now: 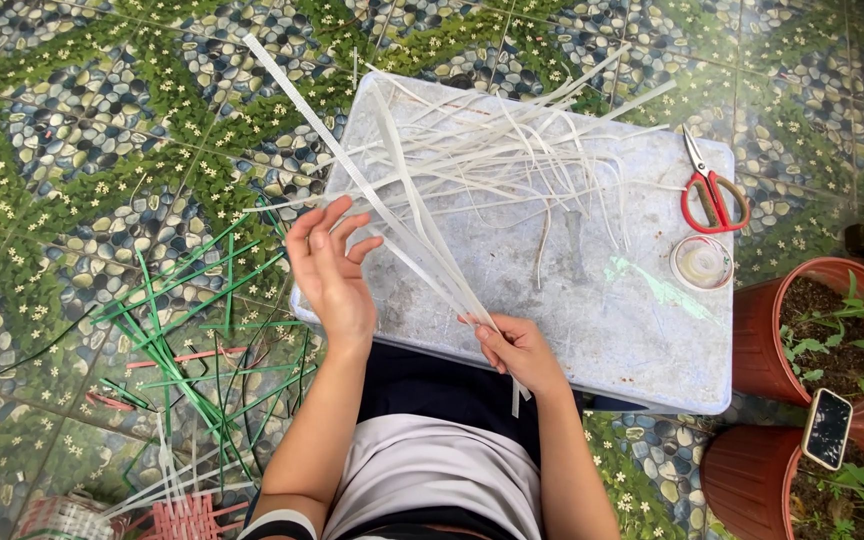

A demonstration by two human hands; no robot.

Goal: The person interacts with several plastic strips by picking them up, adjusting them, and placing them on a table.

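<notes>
Over the grey board (pixel 592 330), the right hand (pixel 517 350) pinches several white strips (pixel 407 215); the left hand (pixel 330 268), open, steadies them. Most strips lie loose, nothing woven yet.

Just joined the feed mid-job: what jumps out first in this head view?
The fan of white strips spread over the pale board at centre, pinched at its near edge by the right hand, with the left hand open beside them. Red scissors lie at the board's far right corner, and green strips litter the floor on the left.
</notes>
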